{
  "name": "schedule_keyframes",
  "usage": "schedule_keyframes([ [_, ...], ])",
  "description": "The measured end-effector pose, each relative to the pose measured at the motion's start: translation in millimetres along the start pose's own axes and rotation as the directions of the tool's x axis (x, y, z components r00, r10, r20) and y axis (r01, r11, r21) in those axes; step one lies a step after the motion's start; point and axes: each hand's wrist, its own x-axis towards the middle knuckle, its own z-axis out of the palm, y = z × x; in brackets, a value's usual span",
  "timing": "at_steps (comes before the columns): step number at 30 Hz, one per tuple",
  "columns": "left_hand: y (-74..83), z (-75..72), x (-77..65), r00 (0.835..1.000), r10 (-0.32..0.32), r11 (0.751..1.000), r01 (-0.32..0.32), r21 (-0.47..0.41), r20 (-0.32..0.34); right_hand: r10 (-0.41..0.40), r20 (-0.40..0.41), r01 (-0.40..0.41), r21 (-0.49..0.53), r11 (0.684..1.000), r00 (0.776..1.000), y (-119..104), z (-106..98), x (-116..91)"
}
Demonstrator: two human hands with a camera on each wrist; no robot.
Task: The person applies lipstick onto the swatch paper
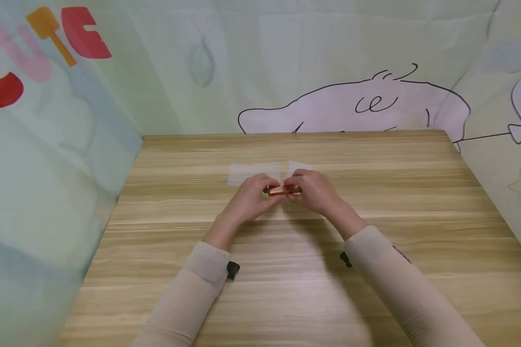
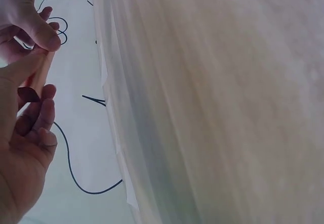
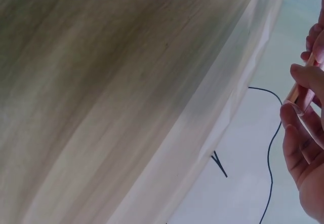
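Both hands hold one small, slim, copper-orange object (image 1: 278,191) above the far middle of the wooden table. My left hand (image 1: 253,196) pinches its left end between thumb and fingers. At the opposite end, my right hand (image 1: 317,192) grips it the same way, and the fingertips of the two hands nearly meet. In the left wrist view the orange piece (image 2: 45,74) looks long and flat-sided, with a dark brown bit at its near end. A shiny, clear-looking edge shows on the piece (image 3: 302,100) in the right wrist view. Fingers hide much of it; its kind I cannot tell.
Thin whitish translucent sheets (image 1: 242,174) lie on the table just behind the left hand, and another pale sheet (image 1: 298,166) lies behind the right. The wooden table (image 1: 282,270) ends at a printed cloth backdrop (image 1: 165,72) at the back and sides.
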Motion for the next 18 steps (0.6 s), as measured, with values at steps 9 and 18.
schedule_keyframes([
  [9, -1.7, 0.5, -0.8, 1.0, 0.0, 1.0, 0.0, 0.001, 0.011, -0.035, -0.012, 0.035, -0.051, 0.998, 0.999, -1.2, 2.4, -0.6],
  [18, -4.9, 1.7, -3.1, 1.0, 0.011, 1.0, -0.011, -0.008, -0.004, -0.014, -0.005, 0.014, -0.022, 1.0, 1.0, -3.3, 3.0, -2.1],
])
